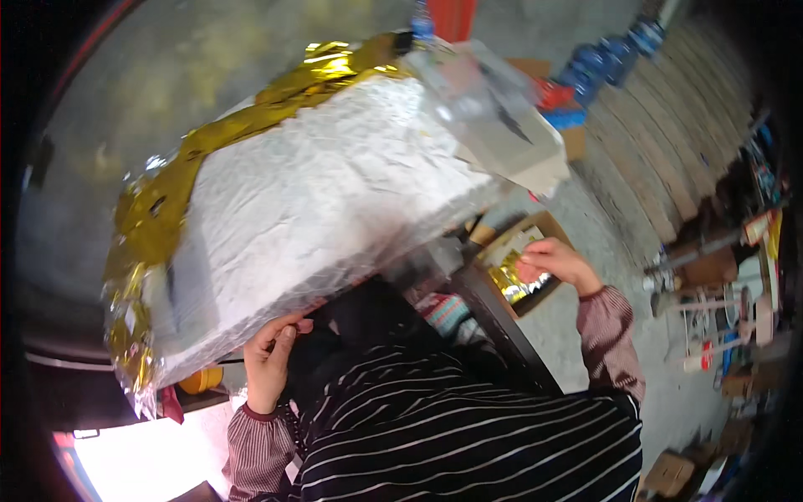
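So R hand (559,263) over cardbd box (547,225), L hand (269,360) nr table edge (355,269).

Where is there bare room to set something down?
The middle of the white worktop, between the gold foil along its left and far edges and the clear container at right. Grey floor also shows between the cardboard box and wooden planks. Crowded: the worktop's far-right corner, and the box, with gold pieces in it and the right hand over it.
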A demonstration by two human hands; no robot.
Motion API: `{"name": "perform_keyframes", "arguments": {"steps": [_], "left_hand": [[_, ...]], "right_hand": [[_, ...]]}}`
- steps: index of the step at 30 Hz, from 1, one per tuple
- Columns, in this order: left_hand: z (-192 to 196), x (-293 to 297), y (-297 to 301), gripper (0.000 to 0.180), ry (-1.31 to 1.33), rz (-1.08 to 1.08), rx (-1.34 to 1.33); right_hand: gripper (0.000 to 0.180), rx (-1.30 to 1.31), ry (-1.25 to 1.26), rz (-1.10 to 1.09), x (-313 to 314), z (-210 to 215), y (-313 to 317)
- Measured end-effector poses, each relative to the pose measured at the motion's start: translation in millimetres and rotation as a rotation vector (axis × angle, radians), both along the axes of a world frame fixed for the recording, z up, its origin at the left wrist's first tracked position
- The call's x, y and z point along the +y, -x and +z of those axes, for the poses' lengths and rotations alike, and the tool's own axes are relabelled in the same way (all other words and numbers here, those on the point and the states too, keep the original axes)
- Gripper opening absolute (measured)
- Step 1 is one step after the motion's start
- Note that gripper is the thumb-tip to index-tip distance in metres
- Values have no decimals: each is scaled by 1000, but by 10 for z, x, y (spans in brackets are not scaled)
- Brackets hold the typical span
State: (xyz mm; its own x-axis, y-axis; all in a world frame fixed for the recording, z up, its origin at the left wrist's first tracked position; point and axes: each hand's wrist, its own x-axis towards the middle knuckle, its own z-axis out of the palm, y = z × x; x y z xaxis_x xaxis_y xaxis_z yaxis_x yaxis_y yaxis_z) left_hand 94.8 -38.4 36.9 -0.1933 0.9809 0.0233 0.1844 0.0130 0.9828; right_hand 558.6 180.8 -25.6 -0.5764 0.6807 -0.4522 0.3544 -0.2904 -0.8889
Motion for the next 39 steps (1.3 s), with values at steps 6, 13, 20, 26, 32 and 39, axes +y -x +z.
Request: {"name": "perform_keyframes", "arguments": {"steps": [6, 13, 20, 26, 32, 39], "left_hand": [[79, -90, 475, 23, -93, 198, -53], [107, 33, 769, 20, -134, 331, 187], [163, 111, 1138, 20, -131, 401, 596], [215, 196, 1595, 22, -88, 472, 643], [273, 222, 1810, 24, -67, 411, 652], [325, 474, 2385, 23, 17, 379, 671]], "right_hand": [[20, 174, -219, 181, 90, 1119, 1451], [17, 381, -275, 184, 1022, 706, 3252], [16, 228, -607, 179, 1673, 326, 4822], [32, 466, -923, 490, 824, 389, 6447], [59, 257, -1006, 709, 413, 384, 7168], [23, 423, -1094, 383, 592, 81, 7448]]}}
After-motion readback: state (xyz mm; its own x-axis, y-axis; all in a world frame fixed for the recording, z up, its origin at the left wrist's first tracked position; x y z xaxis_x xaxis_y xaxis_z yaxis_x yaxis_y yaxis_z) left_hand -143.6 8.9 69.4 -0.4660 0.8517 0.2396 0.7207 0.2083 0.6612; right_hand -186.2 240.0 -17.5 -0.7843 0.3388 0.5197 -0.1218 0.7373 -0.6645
